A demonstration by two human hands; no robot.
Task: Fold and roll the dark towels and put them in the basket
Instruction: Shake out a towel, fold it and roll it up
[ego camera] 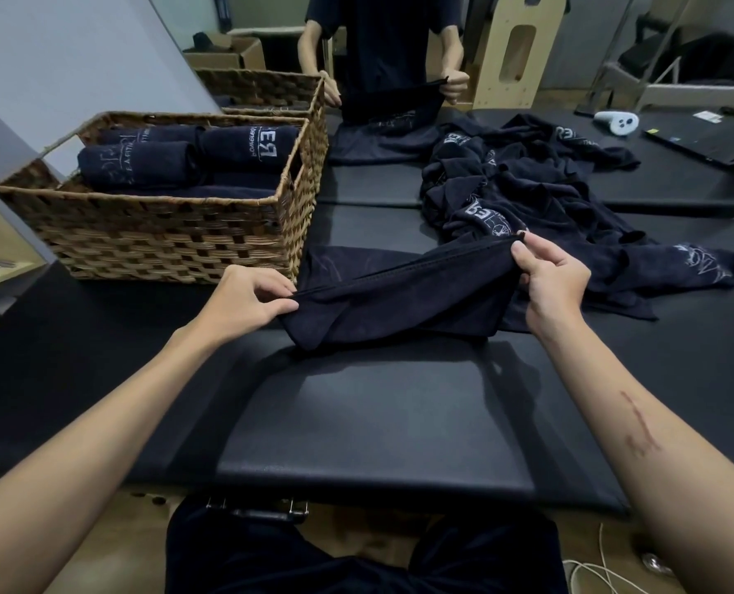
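Dark terry towel (pixel 399 302), held taut by its hemmed edge above the middle of the padded black table (pixel 374 430): my left hand (pixel 245 300) pinches one corner, my right hand (pixel 554 280) the other. The wicker basket (pixel 164 233), holding rolled towels, stands at the table's far-left edge. Risk, as I judge it: the slack lower half may crease, giving a crooked fold and loose roll.

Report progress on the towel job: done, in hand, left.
Done: several rolled towels lie in the basket. In hand: left hand and right hand pinch opposite ends of one towel, mid-fold, not yet rolled. Left: a loose pile waits on the table.
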